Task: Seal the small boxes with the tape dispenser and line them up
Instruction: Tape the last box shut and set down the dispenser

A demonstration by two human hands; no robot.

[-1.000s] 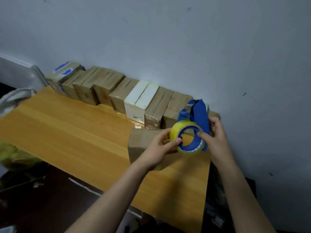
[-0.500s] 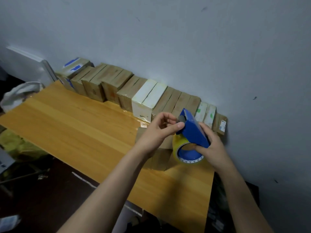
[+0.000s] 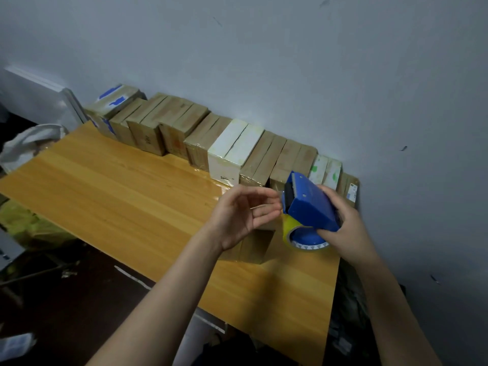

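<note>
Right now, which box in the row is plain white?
The white box in the middle of the row, brown boxes on both sides. The pale boxes near the right end have green marks.

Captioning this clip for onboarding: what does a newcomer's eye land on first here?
The blue tape dispenser, gripped by the right hand near the right end of the wooden table, with the left hand curled at its toothed mouth. Behind it a row of small boxes lines the wall, one white box among brown ones. A loose brown box sits under the hands.
</note>
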